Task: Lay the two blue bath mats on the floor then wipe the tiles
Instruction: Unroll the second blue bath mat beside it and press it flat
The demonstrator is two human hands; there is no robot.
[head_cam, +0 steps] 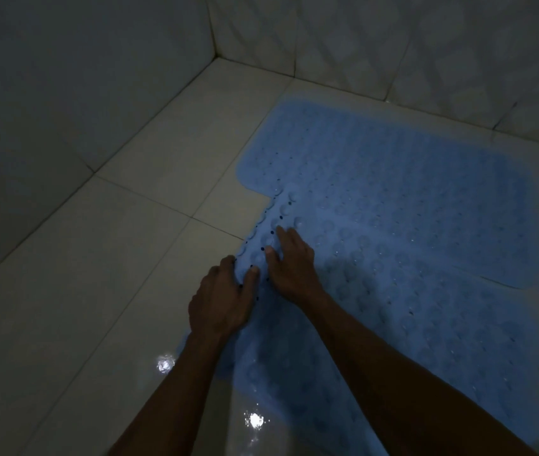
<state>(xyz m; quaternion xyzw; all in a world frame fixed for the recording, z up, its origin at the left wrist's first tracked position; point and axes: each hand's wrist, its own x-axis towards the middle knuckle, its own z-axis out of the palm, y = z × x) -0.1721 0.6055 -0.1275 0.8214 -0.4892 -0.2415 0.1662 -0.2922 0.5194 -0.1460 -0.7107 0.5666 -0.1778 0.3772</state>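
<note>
Left hand [220,299] pinches the near mat [393,307] edge, right hand [292,258] presses flat; wet floor [113,258] risks slipping it.

We cannot tell where the near mat [376,324] ends, since the picture's bottom and right edges cut it off.

Dim room: glossy pale floor tiles [64,291] meet tiled walls [64,77] at a corner.

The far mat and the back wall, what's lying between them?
Nothing: in the head view only a bare strip of floor tiles separates the far mat from the back wall.
</note>
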